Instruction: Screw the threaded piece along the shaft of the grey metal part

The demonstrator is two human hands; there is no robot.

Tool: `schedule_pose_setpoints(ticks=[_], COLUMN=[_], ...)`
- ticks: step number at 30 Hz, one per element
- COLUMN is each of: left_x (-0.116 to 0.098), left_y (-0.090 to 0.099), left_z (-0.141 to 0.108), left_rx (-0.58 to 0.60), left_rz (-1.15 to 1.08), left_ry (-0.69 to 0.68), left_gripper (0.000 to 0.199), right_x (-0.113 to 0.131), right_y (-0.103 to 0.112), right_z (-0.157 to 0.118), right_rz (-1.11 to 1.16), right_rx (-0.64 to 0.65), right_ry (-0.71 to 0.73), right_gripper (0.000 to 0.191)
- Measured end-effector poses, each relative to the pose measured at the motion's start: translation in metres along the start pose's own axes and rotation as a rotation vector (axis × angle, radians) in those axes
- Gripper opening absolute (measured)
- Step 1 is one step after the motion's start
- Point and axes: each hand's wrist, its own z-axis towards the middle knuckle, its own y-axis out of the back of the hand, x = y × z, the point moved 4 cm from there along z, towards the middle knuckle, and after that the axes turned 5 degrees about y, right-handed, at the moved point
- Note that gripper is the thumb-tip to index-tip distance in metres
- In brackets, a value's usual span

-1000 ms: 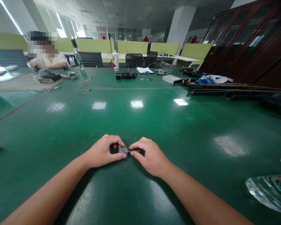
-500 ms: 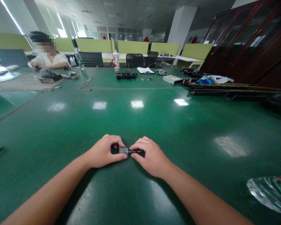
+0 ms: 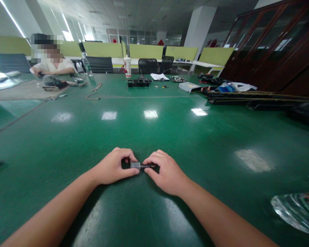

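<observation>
Right fingers [image 3: 151, 159] parted slightly more, dark shaft [image 3: 147, 166] between them, contact unclear, left fingers [image 3: 130, 173] pinching grey cylinder [image 3: 135, 165].

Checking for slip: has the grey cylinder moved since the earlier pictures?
No, not visibly: judged against the white bottle across the table, the grey cylinder in the left hand shows no clear shift either way.

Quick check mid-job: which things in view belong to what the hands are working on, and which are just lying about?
In hand, so likely the job:
- grey cylinder, in the left hand
- dark shaft, in the right hand

Apparently just lying about:
- cable
- white bottle
- papers
- circuit board
</observation>
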Motion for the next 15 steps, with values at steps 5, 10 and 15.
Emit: schedule_pose_setpoints(ticks=[5, 10, 15], left_x=[0.0, 0.0001, -0.0005], left_y=[-0.0003, -0.0003, 0.0001], left_z=[0.0004, 0.0005, 0.0007], left_rx=[-0.006, -0.003, 0.001], left_rz=[0.004, -0.006, -0.007], left_ry=[-0.001, -0.008, 0.0], left_gripper=[0.021, 0.021, 0.021], right_x=[0.0006, -0.0021, -0.0027], right_y=[-0.0004, -0.0008, 0.001], right_z=[-0.0003, 0.0002, 0.001], right_rz=[-0.001, -0.013, -0.039], right_rx=[0.002, 0.0, -0.006], right_ry=[0.001, -0.016, -0.027], right_gripper=[0.011, 0.009, 0.007])
